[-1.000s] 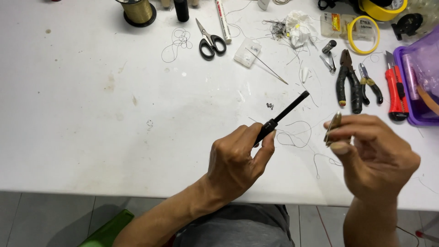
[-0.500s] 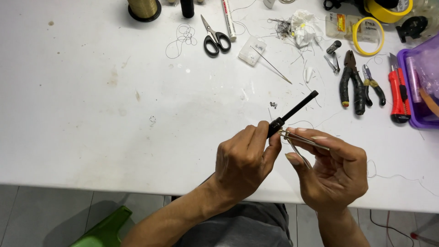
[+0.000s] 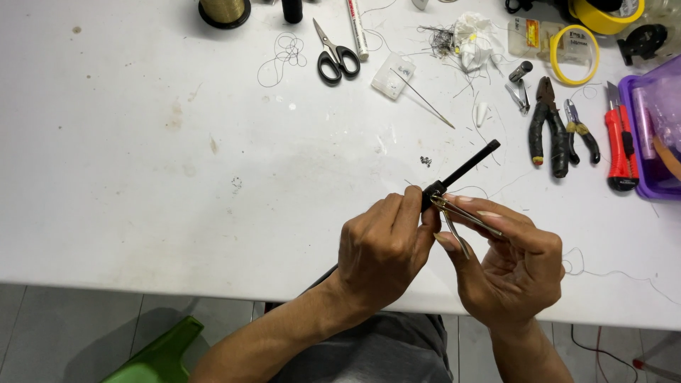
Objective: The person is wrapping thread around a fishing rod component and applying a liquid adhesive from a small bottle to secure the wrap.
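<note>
Slim black rod (image 3: 461, 172) tilted up-right; metal tweezers (image 3: 464, 218) touching its joint.

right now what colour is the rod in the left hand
Black. The rod held by the left hand shows best in the head view, against the white table.

Bare forearms, no sleeves or gloves; left hand (image 3: 379, 248), right hand (image 3: 507, 266); grey trousers.
</note>
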